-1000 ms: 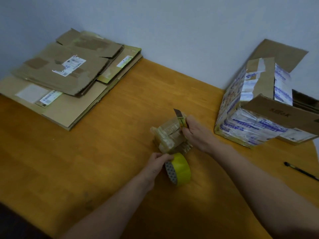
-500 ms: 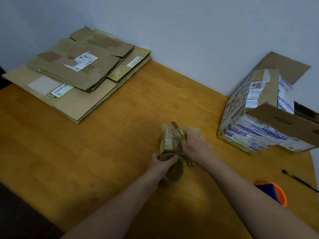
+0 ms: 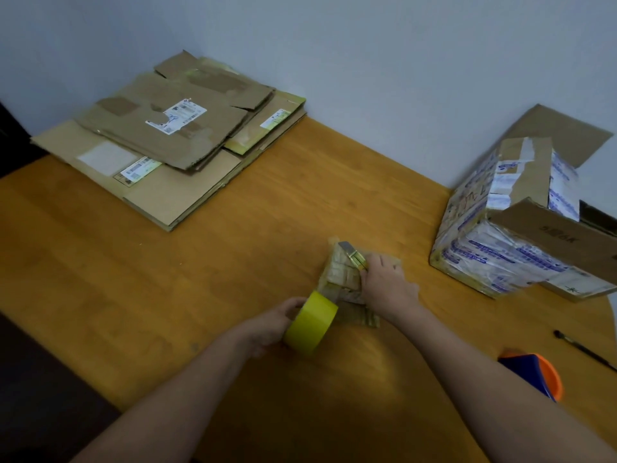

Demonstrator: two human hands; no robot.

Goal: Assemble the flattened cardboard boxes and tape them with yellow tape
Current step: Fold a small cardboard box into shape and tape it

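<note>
A small cardboard box (image 3: 340, 274), wrapped in old tape, sits in the middle of the wooden table (image 3: 233, 262). My right hand (image 3: 387, 285) grips a yellow utility knife (image 3: 350, 257) whose blade lies across the top of the small box. My left hand (image 3: 273, 325) holds a roll of yellow tape (image 3: 312, 324) on edge, just in front of and touching the box. A stack of flattened cardboard boxes (image 3: 167, 138) lies at the far left corner.
A large assembled box (image 3: 514, 225) with open flaps and printed tape stands at the right against the wall. A blue and orange object (image 3: 534, 374) and a black pen (image 3: 584, 350) lie at the right near the table edge.
My left hand has turned the tape roll so its yellow band faces up. The small box has been tipped and shifted under the knife. The view has moved a little.
</note>
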